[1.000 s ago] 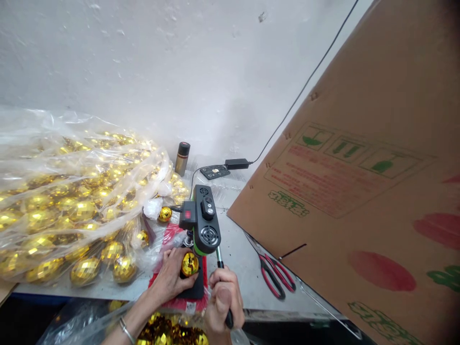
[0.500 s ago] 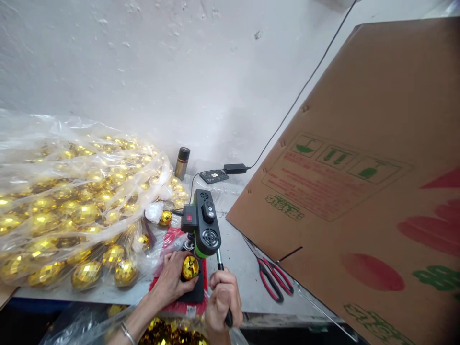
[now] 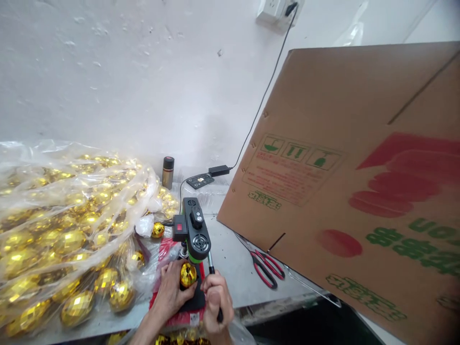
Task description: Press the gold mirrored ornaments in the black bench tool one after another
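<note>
My left hand is closed around a small gold mirror ball, with thumb and fingers on either side of it. The ball sits under the head of a black and green bench drill press, over its dark base. In my right hand is the press's lever handle, a metal rod with a black grip, wrapped by the fingers. Whether the press tip touches the ball is hidden by the head.
A clear plastic bag of gold mirror balls fills the left side. Red-handled scissors lie beside a large cardboard box at right. Behind the press are a dark bottle and a power adapter with its cord. More gold balls show below the table edge.
The camera view has shifted, bringing a wall socket into sight and showing more of the box. Both hands keep their grips on the ball and the lever, with little visible movement.
</note>
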`<state>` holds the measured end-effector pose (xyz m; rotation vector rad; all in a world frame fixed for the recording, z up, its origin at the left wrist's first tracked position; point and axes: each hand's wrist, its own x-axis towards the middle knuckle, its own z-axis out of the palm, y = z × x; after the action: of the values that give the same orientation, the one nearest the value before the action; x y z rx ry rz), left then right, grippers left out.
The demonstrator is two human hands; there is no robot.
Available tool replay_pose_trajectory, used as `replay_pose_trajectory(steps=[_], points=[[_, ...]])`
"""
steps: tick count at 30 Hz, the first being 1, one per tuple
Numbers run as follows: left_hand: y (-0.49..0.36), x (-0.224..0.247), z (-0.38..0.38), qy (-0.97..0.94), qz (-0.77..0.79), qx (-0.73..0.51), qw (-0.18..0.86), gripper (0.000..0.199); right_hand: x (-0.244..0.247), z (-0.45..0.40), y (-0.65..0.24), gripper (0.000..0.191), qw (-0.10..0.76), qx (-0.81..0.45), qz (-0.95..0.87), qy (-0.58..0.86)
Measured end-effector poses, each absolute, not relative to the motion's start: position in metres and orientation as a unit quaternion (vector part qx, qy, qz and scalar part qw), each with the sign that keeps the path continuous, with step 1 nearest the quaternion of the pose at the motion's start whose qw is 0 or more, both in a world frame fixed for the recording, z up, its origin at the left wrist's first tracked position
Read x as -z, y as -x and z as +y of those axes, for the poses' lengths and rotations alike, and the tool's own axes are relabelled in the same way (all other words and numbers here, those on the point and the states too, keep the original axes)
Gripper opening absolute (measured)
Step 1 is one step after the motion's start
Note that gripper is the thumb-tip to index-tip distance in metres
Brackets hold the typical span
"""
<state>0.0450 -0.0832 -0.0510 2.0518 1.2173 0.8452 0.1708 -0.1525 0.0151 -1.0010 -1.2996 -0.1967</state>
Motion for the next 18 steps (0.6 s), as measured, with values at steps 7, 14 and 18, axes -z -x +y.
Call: replay_pose_trajectory(steps=[7,14,18], points=[[-0.043,0.05,-0.08,-0.778,0.455,-0.311,0.303,0.044,-0.008,-0.155,-0.173,0.035,0.655,0.09,-0.617,0.427],[-0.029,0.067,-0.093,-0.789,0.439,-0.331,0.274,0.053,-0.101,-0.16,-0.177,0.033,0.657,-0.037,-0.579,0.481],[-0.003,0.086,-0.108,-0.798,0.43,-0.355,0.228,0.078,-0.116,-0.158,-0.173,0.033,0.664,-0.027,-0.585,0.465]])
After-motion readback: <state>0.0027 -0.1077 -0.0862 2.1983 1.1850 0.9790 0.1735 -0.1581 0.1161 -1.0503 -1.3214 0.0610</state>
